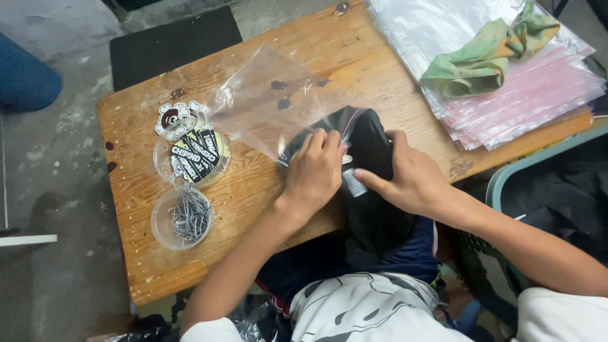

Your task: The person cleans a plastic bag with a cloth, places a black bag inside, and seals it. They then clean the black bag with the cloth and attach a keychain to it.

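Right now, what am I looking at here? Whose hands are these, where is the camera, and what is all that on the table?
No machine here: a head-worn camera looks down at the person's own hands. The left hand and right hand press a folded black garment into a clear plastic bag. On the wooden table lie a dish of black tags, a dish of metal pins, a stack of clear bags and a green cloth.

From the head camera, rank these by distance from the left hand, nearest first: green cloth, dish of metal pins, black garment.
1. Black garment, directly under the left hand, touching it.
2. Dish of metal pins, on the table's left side.
3. Green cloth, far right, lying on the stack of plastic bags.
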